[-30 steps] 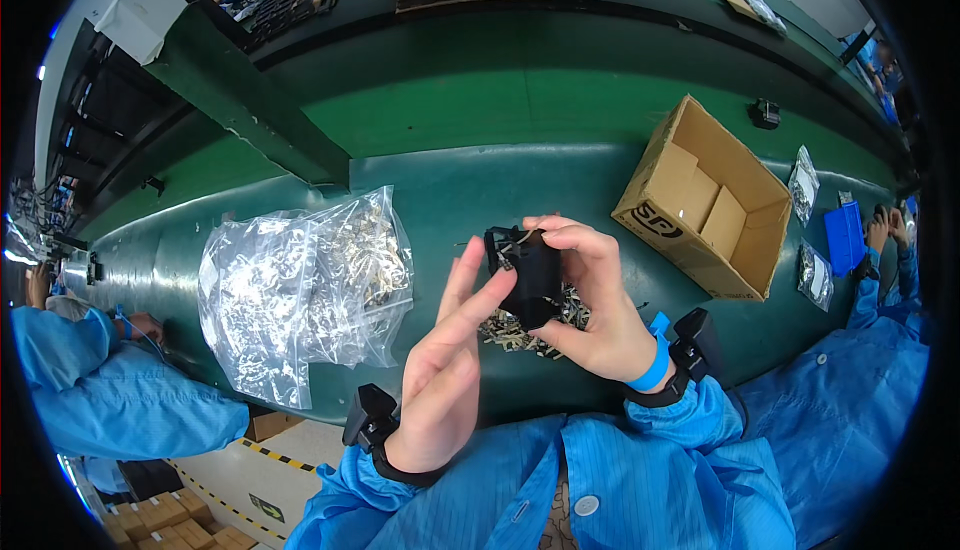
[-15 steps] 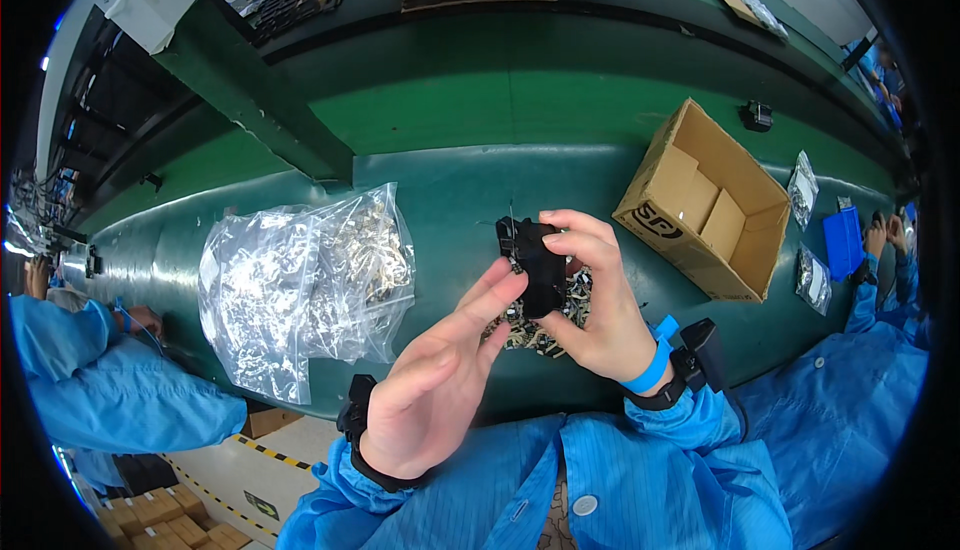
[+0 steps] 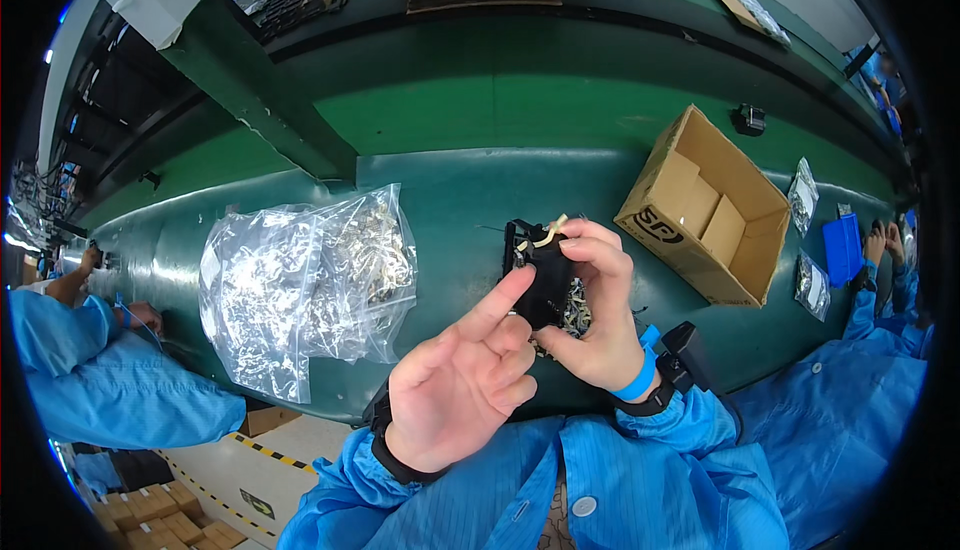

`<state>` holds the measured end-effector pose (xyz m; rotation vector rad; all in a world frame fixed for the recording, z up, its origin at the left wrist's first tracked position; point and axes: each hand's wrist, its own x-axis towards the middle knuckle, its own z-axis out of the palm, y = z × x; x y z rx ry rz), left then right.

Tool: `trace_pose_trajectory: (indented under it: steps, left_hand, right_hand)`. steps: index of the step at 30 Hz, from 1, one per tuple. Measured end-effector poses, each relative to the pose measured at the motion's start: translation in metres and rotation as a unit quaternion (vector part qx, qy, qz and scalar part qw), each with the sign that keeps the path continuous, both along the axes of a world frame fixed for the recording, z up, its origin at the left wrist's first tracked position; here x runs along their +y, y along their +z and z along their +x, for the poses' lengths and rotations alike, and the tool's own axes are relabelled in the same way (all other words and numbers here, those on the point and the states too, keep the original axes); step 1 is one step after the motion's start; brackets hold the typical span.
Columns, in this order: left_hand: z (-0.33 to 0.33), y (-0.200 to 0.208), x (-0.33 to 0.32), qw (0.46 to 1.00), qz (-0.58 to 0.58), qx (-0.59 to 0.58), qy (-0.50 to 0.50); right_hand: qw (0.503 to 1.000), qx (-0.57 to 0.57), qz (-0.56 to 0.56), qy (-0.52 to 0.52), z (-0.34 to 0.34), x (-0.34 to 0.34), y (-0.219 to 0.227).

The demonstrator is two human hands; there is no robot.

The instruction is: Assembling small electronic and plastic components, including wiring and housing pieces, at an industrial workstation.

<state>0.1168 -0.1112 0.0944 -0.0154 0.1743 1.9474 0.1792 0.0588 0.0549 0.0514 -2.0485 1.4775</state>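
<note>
Right hand [image 3: 602, 318] curled round black part [image 3: 548, 300] above counter [image 3: 460, 190]; left hand [image 3: 465, 390] loosely open, index at part's ten o'clock, seemingly holding nothing. Pale strip [image 3: 549, 237] at part's twelve. Handling looks unfinished: part not set down, loose pieces [image 3: 577, 312] at four o'clock unsorted.

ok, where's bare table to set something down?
Green table between clear bags and cardboard box, beyond the black part, looks bare. Crowded: right hand over small parts; packets and blue bin right of the box.

green worktable [image 3: 450, 190] | green back panel [image 3: 430, 115] | green post [image 3: 255, 85] | pale floor [image 3: 222, 472] lower left, yellow-black striped tape [image 3: 270, 452]
</note>
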Motion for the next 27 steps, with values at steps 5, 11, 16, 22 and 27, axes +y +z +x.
trace_pose_trajectory:
  steps: [5, 11, 16, 22, 27]
  left_hand:
    - [-0.004, 0.003, -0.002, 1.000, 0.013, -0.018, -0.015]
    - [-0.006, 0.013, -0.006, 0.998, -0.053, 0.043, -0.004]
    - [-0.007, 0.014, -0.006, 0.932, -0.207, 0.293, 0.043]
    - [-0.003, 0.009, -0.002, 0.828, -0.302, 0.454, 0.128]
    - [-0.005, 0.000, 0.002, 0.703, -0.370, 0.575, 0.195]
  right_hand:
    - [1.000, -0.001, -0.003, 0.011, 0.000, 0.005, -0.001]
    - [0.999, -0.010, 0.002, 0.046, 0.001, 0.010, 0.004]
    - [0.997, -0.031, 0.019, 0.064, 0.004, 0.012, 0.008]
    - [0.995, -0.041, -0.034, 0.086, 0.006, 0.002, 0.008]
    - [0.993, -0.040, -0.057, 0.094, 0.004, -0.004, 0.010]
